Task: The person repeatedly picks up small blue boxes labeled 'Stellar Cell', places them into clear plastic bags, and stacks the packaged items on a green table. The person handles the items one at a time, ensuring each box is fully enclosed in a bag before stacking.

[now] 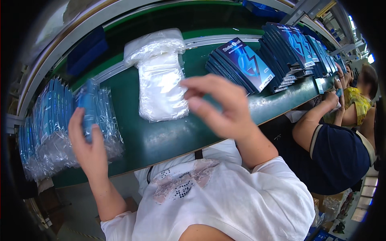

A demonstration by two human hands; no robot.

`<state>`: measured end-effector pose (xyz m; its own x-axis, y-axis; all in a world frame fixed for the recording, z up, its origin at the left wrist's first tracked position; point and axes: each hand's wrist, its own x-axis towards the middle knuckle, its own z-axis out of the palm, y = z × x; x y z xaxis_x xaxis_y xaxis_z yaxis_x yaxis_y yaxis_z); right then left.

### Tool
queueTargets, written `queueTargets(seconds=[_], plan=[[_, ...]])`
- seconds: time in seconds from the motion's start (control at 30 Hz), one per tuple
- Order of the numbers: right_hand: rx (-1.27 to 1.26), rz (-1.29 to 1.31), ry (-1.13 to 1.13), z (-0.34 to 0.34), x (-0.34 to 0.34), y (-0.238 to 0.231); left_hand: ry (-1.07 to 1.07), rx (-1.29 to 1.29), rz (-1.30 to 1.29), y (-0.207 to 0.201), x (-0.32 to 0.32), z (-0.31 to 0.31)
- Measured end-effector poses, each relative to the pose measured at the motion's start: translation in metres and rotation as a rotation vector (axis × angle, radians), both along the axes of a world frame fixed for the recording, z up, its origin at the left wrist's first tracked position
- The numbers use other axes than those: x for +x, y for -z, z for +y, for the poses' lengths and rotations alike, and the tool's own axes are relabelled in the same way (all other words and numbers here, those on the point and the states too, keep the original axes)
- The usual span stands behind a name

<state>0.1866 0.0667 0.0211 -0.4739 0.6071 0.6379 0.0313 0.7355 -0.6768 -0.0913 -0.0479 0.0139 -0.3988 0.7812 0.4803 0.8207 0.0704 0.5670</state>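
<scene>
At the left, my left hand (89, 146) has its thumb and fingers around the edges of a slim blue box (87, 102), holding it upright. This box stands against a row of similar boxes in clear plastic bags (52, 108). My right hand (221, 106) is over the middle of the table, slightly blurred, thumb and forefinger apart with nothing seen between them. Its fingertips are beside a stack of clear plastic bags (161, 86); whether they touch it I cannot tell. More clear bags (155, 44) lie bunched across the far end of that stack.
Several piles of blue printed boxes (245, 66) lean along the right of the green table (161, 138). A dark blue bin (86, 52) sits beyond the bagged row. At the far right, a person in a dark blue top (341, 156) and another in yellow work alongside.
</scene>
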Motion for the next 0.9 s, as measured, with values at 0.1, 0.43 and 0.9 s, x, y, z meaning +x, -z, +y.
queueTargets(seconds=[0.1, 0.43, 0.9], plan=[[0.001, -0.006, 0.236, 0.015, 0.019, -0.010, -0.092, -0.151, 0.341, 0.006, 0.001, -0.003], [0.023, -0.493, 0.740, 0.055, 0.063, -0.004, 0.628, -0.180, 0.324, 0.003, 0.049, 0.037], [-1.293, 0.350, -0.212, -0.017, 0.017, 0.031, 0.612, -0.118, 0.018, 0.018, 0.053, 0.053]])
